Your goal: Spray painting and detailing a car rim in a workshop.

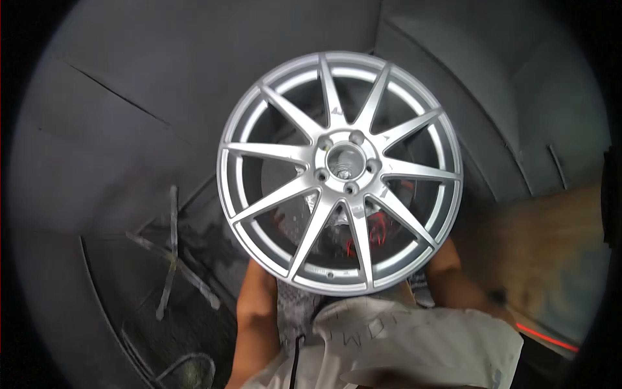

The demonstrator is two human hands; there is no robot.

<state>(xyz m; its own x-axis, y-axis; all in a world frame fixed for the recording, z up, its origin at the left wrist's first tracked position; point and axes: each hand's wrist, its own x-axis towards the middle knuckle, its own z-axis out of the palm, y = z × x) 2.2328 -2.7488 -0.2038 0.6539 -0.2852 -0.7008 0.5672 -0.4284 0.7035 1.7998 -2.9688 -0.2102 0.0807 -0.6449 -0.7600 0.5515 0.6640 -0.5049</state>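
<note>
Two bare forearms, left [254, 324] and right [470, 288], rise past the pale grey cloth garment [421, 337] nearest me. Just beyond, mid-scene, is the silver ten-spoke metal wheel [317, 233], spoked face toward me. Both my hands are hidden behind its near edge, so I cannot tell how they grasp. I judge I'm holding it up; moving it calls for even support left and right. Farther left are dusty grey crossed bars [173, 220]; farthest, a dark grey wall [194, 84].

Grey walls [162, 52] — creased, brown patch [531, 227] right
</note>
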